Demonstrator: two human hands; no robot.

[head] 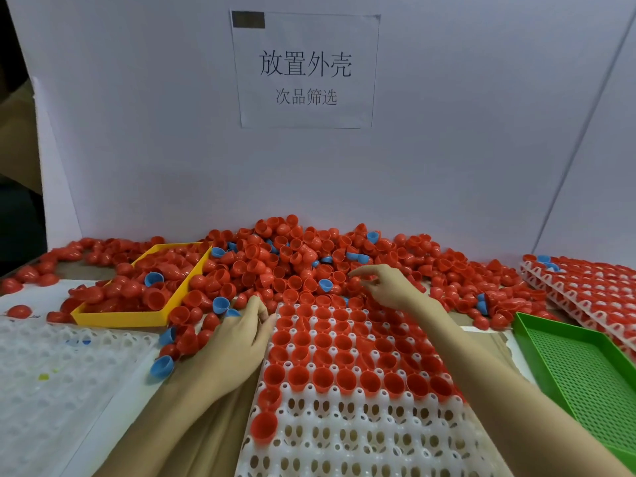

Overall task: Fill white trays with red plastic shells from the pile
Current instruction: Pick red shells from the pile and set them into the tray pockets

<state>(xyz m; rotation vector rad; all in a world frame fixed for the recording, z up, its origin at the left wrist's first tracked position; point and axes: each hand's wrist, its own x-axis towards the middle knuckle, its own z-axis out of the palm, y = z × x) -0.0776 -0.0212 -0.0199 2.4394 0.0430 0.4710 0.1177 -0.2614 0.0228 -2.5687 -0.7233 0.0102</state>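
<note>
Writing comes first: a white paper sign at 12 o'clock on the back board reads "放置外壳" in large characters and "次品筛选" in smaller ones beneath; a dark patch covers its upper left corner.

Red shells lie in a big pile across the tabletop below the sign, too many to count, with more than a dozen blue shells mixed in.

Four white trays show. One tray at 6 o'clock holds red shells, mouth up, in its far rows, while its near rows are mostly bare but for two reds at the left edge. An unfilled tray lies at 8 o'clock. Two filled trays sit stacked at 3 o'clock.

One yellow bin at 10 o'clock holds red shells and one blue. One green mesh bin lies at 4 o'clock, just beside the stack.

The left hand rests at the tray's far left corner, fingers curled down among red shells; whether they grasp one cannot be told. The right hand hovers over the pile's near edge just past the tray, fingers released and spread, index pointing left, holding nothing visible.
</note>
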